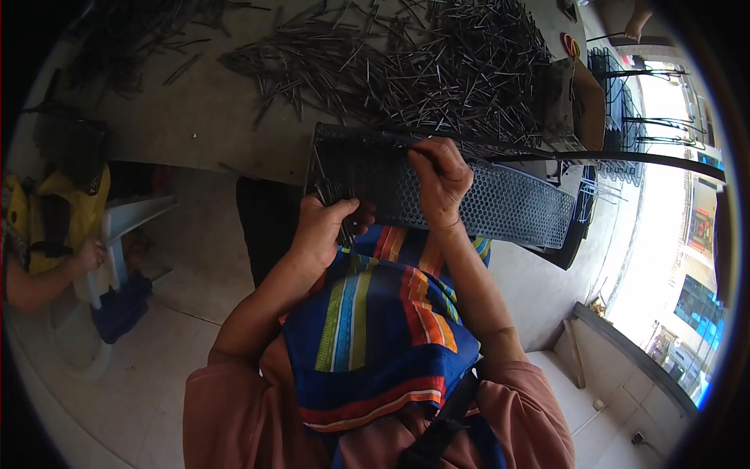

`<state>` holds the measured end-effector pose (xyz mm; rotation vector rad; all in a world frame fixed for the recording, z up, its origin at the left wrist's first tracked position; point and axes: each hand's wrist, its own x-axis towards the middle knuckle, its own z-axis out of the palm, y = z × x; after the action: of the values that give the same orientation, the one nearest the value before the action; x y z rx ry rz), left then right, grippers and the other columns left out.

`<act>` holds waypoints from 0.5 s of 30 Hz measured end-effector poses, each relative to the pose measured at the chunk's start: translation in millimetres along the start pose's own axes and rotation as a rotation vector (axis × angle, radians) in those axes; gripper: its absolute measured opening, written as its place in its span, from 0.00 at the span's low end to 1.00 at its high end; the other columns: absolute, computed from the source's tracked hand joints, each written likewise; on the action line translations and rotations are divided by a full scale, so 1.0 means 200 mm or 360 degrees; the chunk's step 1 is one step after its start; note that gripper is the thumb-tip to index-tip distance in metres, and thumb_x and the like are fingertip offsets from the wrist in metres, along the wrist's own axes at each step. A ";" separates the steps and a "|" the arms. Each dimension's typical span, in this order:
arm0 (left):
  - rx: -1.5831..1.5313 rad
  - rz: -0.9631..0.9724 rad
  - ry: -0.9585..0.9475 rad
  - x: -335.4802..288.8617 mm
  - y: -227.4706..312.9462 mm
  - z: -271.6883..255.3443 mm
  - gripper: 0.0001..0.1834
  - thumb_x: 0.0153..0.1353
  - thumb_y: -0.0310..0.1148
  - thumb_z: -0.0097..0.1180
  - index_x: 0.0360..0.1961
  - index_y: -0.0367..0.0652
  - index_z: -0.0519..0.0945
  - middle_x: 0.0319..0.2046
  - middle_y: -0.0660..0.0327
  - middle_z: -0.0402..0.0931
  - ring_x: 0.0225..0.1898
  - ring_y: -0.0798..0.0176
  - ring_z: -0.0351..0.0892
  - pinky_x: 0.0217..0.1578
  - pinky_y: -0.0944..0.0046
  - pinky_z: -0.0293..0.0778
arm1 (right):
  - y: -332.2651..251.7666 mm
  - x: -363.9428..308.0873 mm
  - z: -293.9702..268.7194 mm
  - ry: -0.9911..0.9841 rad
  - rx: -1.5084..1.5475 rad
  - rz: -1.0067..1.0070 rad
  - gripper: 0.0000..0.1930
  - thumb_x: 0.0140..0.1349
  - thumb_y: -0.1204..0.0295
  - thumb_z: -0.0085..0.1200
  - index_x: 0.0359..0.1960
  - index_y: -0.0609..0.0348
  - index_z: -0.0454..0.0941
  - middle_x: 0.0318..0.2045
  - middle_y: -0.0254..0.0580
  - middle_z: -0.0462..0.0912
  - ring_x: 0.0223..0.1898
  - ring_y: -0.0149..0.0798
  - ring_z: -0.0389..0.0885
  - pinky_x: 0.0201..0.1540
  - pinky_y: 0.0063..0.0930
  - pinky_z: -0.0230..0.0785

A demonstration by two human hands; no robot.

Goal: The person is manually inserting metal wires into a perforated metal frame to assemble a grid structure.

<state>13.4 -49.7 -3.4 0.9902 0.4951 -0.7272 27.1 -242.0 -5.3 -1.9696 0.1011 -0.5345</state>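
My left hand [319,223] is closed around a bundle of thin dark metal rods [331,187], the thumb lying across them. It is at the left end of a long black perforated metal tray [512,203] in front of me. Above the tray's middle, near its far rim, my right hand [444,178] has its fingers curled in and the thumb pressed to them. What it pinches, if anything, is too small to make out. Beyond the tray, a large loose pile of similar dark rods [445,70] covers much of the worktable [211,129].
A cardboard box [587,102] stands at the pile's right end, with red-handled scissors [572,45] behind it. Black wire racks [621,102] are at the right. At the left, another person's hand [91,255] is beside a pale plastic chair [117,223]. A striped cloth covers my lap.
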 end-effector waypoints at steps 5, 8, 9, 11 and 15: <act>0.0043 -0.0012 -0.0002 0.00 0.00 -0.01 0.08 0.58 0.24 0.52 0.39 0.36 0.78 0.29 0.53 0.82 0.27 0.60 0.83 0.25 0.64 0.75 | -0.01 0.01 0.00 -0.0067 -0.0005 -0.0075 0.08 0.50 0.86 0.61 0.32 0.64 0.80 0.27 0.34 0.78 0.26 0.23 0.73 0.30 0.15 0.64; 0.0142 -0.0023 0.0005 0.00 -0.02 -0.01 0.08 0.59 0.24 0.52 0.38 0.36 0.78 0.29 0.54 0.83 0.27 0.61 0.83 0.24 0.65 0.74 | 0.01 -0.01 0.02 -0.0090 -0.0146 -0.0185 0.09 0.48 0.86 0.62 0.32 0.63 0.81 0.28 0.36 0.79 0.26 0.26 0.75 0.29 0.16 0.66; 0.0141 -0.0021 0.0011 0.00 -0.02 -0.02 0.08 0.59 0.24 0.52 0.38 0.36 0.78 0.29 0.54 0.83 0.27 0.61 0.83 0.24 0.65 0.74 | -0.01 -0.01 0.02 -0.0094 -0.0140 -0.0185 0.09 0.48 0.86 0.62 0.32 0.63 0.81 0.28 0.36 0.79 0.26 0.26 0.75 0.29 0.16 0.66; 0.0126 -0.0014 -0.0027 0.00 -0.02 -0.02 0.07 0.59 0.25 0.52 0.37 0.37 0.79 0.29 0.55 0.83 0.26 0.63 0.83 0.24 0.66 0.73 | -0.04 -0.01 0.02 -0.0129 -0.0318 0.0006 0.09 0.48 0.85 0.62 0.32 0.62 0.82 0.28 0.37 0.80 0.26 0.28 0.77 0.29 0.18 0.68; 0.0167 -0.0005 -0.0046 -0.01 0.00 0.00 0.06 0.59 0.25 0.52 0.36 0.37 0.79 0.29 0.55 0.83 0.26 0.62 0.83 0.24 0.66 0.73 | 0.01 -0.03 0.02 -0.0059 -0.0283 -0.0168 0.08 0.47 0.83 0.64 0.31 0.61 0.83 0.27 0.36 0.80 0.25 0.29 0.78 0.28 0.19 0.68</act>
<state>12.0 -49.8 -3.1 1.0753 0.4366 -0.7753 24.8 -237.0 -10.1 -2.1665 0.0220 -0.5738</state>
